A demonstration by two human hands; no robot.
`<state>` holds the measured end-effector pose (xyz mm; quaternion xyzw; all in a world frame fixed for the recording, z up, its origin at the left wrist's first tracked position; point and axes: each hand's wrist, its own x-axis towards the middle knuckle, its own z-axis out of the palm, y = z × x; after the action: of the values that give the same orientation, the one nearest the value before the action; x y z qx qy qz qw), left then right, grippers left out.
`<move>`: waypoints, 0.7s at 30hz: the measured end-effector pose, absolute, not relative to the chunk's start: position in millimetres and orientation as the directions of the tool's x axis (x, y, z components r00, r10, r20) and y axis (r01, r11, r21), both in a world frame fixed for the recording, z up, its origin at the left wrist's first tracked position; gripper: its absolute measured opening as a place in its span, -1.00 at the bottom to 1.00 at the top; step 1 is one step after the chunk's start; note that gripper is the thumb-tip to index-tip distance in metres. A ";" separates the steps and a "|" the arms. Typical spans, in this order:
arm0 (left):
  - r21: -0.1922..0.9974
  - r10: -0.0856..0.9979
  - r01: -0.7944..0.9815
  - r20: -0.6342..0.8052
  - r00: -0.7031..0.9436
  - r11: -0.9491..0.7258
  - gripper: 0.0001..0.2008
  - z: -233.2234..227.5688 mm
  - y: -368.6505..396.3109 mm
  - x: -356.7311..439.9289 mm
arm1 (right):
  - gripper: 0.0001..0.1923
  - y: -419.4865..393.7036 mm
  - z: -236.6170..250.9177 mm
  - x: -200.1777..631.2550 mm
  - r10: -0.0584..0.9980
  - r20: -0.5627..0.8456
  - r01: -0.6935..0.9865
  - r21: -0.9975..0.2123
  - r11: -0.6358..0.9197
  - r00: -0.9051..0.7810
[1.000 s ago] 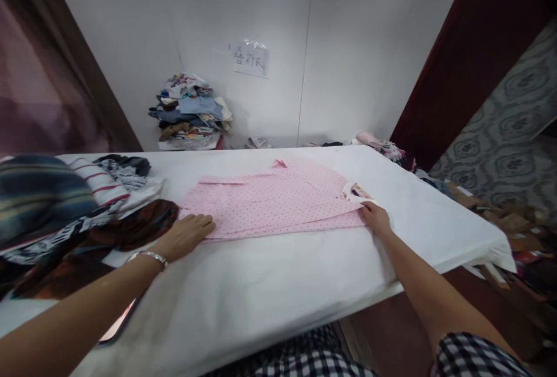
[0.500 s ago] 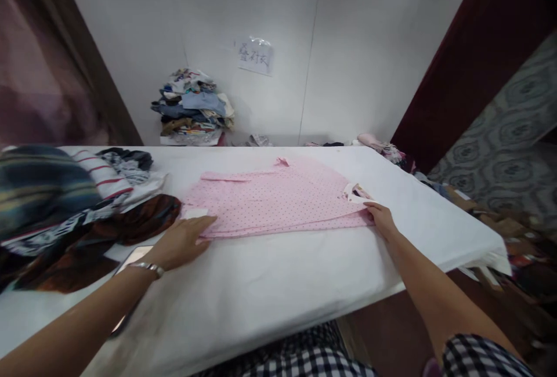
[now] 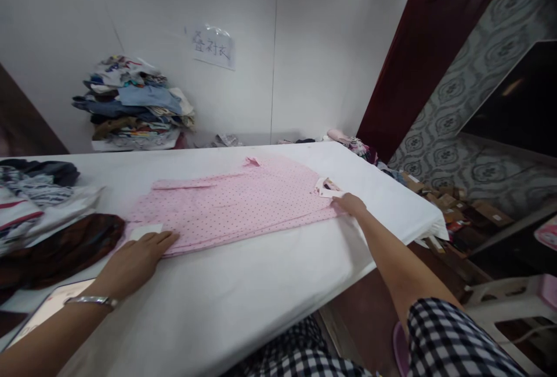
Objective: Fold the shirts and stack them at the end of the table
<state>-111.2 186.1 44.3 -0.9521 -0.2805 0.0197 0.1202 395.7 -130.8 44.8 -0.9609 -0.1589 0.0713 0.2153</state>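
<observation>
A pink shirt [image 3: 235,203] with small dark dots lies folded lengthwise on the white-covered table [image 3: 243,296]. Its white collar [image 3: 324,188] points right, and a pale patch [image 3: 145,231] shows at its left end. At the lower left corner is my left hand [image 3: 139,261], fingers together over the cloth's edge; its thumb is hidden. My right hand [image 3: 351,204] pinches the near edge beside the collar. Both hands touch the shirt, which rests flat between them.
Loose dark and striped clothes [image 3: 56,243] lie at the left, near a phone [image 3: 47,313] partly behind my left wrist. A tall clothes pile [image 3: 134,101] stands by the wall. More garments [image 3: 357,146] lie past the far right corner. A plastic stool [image 3: 509,307] stands at right.
The view has swung right, so the table and shirt appear farther left and the stool has come into sight. Both hands stay at the same ends of the shirt.
</observation>
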 end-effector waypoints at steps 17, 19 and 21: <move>-0.158 0.401 0.402 0.041 0.915 -0.902 -0.44 52.8 109.6 -89.3 | -0.47 -181.4 29.5 424.1 0.434 0.084 0.441 -0.246 -0.863 0.897; -0.153 0.421 0.424 0.051 0.905 -0.893 -0.42 52.2 107.8 -93.1 | -0.47 -175.5 29.4 422.6 0.479 0.200 0.511 -0.162 -0.844 0.854; -0.132 0.446 0.448 0.044 0.894 -0.884 -0.38 54.2 108.4 -96.6 | -0.49 -162.0 34.0 413.0 0.581 0.359 0.656 -0.132 -0.743 0.730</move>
<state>-96.6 108.4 54.2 -0.9706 -0.2305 -0.0061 0.0695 413.0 -162.0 34.0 -0.9215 -0.3358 -0.1491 0.1257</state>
